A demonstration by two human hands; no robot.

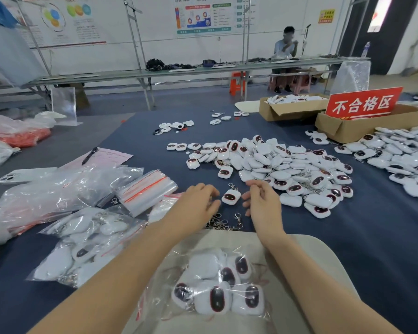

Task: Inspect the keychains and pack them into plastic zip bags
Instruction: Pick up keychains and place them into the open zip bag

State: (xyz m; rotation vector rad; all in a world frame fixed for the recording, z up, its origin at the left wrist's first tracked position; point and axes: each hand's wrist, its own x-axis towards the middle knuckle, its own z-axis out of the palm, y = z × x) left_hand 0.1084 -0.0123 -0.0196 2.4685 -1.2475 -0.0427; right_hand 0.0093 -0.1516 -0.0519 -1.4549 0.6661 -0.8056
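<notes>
Bag nearest; keychain between left hand, right hand.

A factory inspection and packing floor is shown. Identical white keychains are heaped in bulk on a dark blue cloth, and more are held in open cardboard boxes. A red sign with printed Chinese characters is stood in one box. A stack of zip bags with red seals and several filled bags are laid to the left. Printed charts are fixed to the far wall, and a long metal-framed workbench is set before it, where another person is seated.
</notes>
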